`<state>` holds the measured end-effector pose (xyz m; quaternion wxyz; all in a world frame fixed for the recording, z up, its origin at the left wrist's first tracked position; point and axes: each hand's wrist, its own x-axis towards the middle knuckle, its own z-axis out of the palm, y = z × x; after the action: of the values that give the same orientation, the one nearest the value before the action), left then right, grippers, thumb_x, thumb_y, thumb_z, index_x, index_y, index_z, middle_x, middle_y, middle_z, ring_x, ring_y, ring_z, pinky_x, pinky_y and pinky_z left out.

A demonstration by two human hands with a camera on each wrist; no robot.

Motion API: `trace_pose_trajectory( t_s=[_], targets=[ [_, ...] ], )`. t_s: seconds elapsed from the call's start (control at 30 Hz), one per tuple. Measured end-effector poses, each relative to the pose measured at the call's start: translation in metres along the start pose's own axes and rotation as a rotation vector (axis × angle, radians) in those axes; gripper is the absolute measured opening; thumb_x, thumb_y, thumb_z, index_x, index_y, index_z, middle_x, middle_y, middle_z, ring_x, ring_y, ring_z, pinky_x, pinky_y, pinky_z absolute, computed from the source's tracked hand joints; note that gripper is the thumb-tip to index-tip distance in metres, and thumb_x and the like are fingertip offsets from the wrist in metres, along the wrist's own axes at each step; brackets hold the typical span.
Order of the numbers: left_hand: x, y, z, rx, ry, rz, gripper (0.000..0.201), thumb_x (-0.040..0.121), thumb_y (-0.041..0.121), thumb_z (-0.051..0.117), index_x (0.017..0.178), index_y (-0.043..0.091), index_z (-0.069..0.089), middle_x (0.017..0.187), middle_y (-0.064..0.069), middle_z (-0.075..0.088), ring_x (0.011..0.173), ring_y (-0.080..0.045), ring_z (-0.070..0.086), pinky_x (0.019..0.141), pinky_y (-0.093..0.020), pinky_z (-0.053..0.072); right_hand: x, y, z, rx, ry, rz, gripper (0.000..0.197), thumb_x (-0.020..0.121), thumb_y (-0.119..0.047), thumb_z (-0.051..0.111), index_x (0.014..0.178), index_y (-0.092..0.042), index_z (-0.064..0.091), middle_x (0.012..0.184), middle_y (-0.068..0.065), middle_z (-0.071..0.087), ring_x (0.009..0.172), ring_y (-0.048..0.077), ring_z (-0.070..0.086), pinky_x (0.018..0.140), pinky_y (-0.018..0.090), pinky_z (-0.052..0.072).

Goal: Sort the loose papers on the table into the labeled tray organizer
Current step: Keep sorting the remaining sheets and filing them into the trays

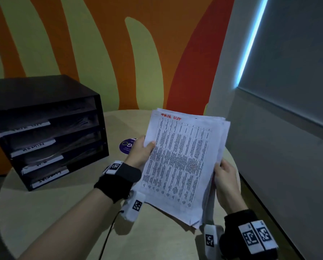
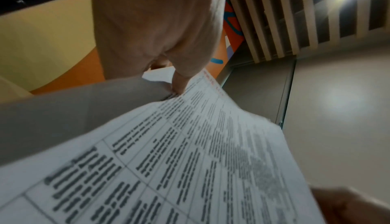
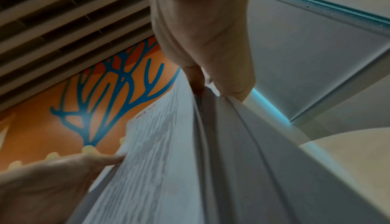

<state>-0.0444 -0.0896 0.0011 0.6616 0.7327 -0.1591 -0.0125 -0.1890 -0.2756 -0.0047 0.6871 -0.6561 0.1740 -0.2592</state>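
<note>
A stack of white printed papers (image 1: 181,162) is held up above the round table, tilted toward me; the top sheet carries a dense table and a red handwritten heading. My left hand (image 1: 142,151) pinches the stack's left edge, thumb on the top sheet (image 2: 190,152). My right hand (image 1: 226,177) grips the right edge, fingers among the sheets (image 3: 211,161). The black tray organizer (image 1: 44,132) stands at the table's left, with white labels on its several shelves and papers lying in them.
A round purple sticker (image 1: 126,146) lies on the beige table (image 1: 63,212) between the organizer and my left hand. A black cable (image 1: 108,235) trails from the left wrist. A grey wall with a lit strip (image 1: 250,45) rises close on the right.
</note>
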Motion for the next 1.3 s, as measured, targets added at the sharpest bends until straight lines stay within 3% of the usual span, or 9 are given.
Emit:
trace_pose_trajectory(
  t_s=[0.17,0.33,0.47,0.83,0.97,1.07,1.13,1.23,1.3],
  targets=[
    [-0.002,-0.003,-0.001,-0.047,0.102,-0.032,0.029,0.099,0.008,0.048,0.125,0.01,0.034,0.102,0.0,0.055,0.088,-0.013,0.057,0.063,-0.013,0.046,-0.008,0.001,0.02,-0.01,-0.025,-0.082,0.022,0.102,-0.021,0.045,0.119,-0.019,0.059,0.108,-0.009,0.069,0.099,0.007,0.067,0.078,0.021,0.053],
    [-0.001,0.007,-0.011,0.032,0.044,0.076,0.023,0.1,0.015,0.045,0.12,0.007,0.055,0.11,-0.012,0.066,0.103,-0.031,0.064,0.083,-0.042,0.055,-0.009,-0.004,0.035,-0.17,-0.034,-0.154,0.032,0.096,0.0,0.043,0.121,-0.02,0.047,0.109,-0.012,0.06,0.099,0.002,0.06,0.066,0.014,0.046],
    [0.003,0.031,-0.026,0.004,0.111,0.242,0.028,0.1,0.025,0.048,0.125,0.013,0.051,0.115,-0.007,0.066,0.106,-0.022,0.064,0.087,-0.04,0.053,-0.006,-0.031,0.044,-0.18,-0.073,-0.299,0.023,0.101,-0.008,0.038,0.117,-0.025,0.041,0.105,-0.017,0.055,0.094,-0.01,0.055,0.066,0.007,0.045],
    [0.011,0.043,-0.05,-0.099,0.109,0.266,0.02,0.097,0.009,0.053,0.114,0.016,0.059,0.112,-0.001,0.069,0.107,-0.016,0.065,0.098,-0.046,0.05,0.011,-0.055,0.06,-0.186,-0.142,-0.249,0.036,0.096,-0.01,0.055,0.125,-0.016,0.035,0.121,0.002,0.055,0.104,0.009,0.06,0.095,0.041,0.052],
    [0.011,0.053,-0.055,0.033,0.077,0.305,0.04,0.097,0.023,0.048,0.134,0.009,0.047,0.125,-0.003,0.063,0.118,-0.014,0.059,0.103,-0.043,0.047,0.019,-0.077,0.061,-0.572,0.041,-0.464,0.077,0.082,-0.014,0.07,0.144,-0.015,0.025,0.143,0.008,0.037,0.134,0.022,0.037,0.112,0.048,0.031],
    [0.007,0.073,-0.058,0.155,0.07,0.446,0.028,0.096,-0.002,0.042,0.123,0.006,0.05,0.105,0.007,0.062,0.098,0.005,0.06,0.086,-0.014,0.05,0.015,-0.104,0.072,-0.893,0.072,-0.691,0.081,0.077,-0.018,0.071,0.146,-0.016,0.029,0.147,0.005,0.034,0.141,0.022,0.025,0.116,0.056,0.015],
    [0.002,0.089,-0.059,0.249,0.044,0.6,0.035,0.089,-0.011,0.04,0.11,0.015,0.051,0.097,0.003,0.061,0.094,-0.005,0.061,0.087,-0.024,0.054,0.014,-0.116,0.087,-1.038,-0.048,-0.675,0.079,0.078,-0.021,0.071,0.146,-0.019,0.031,0.148,0.003,0.035,0.143,0.02,0.022,0.116,0.06,0.003],
    [0.001,0.101,-0.065,0.357,-0.055,0.744,0.031,0.085,-0.004,0.048,0.089,0.026,0.046,0.086,0.008,0.055,0.081,-0.001,0.056,0.073,-0.02,0.048,0.022,-0.119,0.106,-1.04,-0.204,-0.526,0.044,0.08,-0.012,0.066,0.122,-0.017,0.057,0.117,0.004,0.061,0.117,0.025,0.051,0.107,0.057,0.027],
    [-0.001,0.099,-0.071,0.369,-0.089,0.74,0.026,0.089,-0.003,0.053,0.089,0.022,0.047,0.084,0.01,0.052,0.075,0.001,0.051,0.07,-0.018,0.042,0.028,-0.114,0.113,-0.847,-0.252,-0.493,0.006,0.079,-0.004,0.055,0.079,-0.005,0.061,0.07,0.003,0.057,0.07,0.021,0.052,0.069,0.037,0.043]
  ],
)
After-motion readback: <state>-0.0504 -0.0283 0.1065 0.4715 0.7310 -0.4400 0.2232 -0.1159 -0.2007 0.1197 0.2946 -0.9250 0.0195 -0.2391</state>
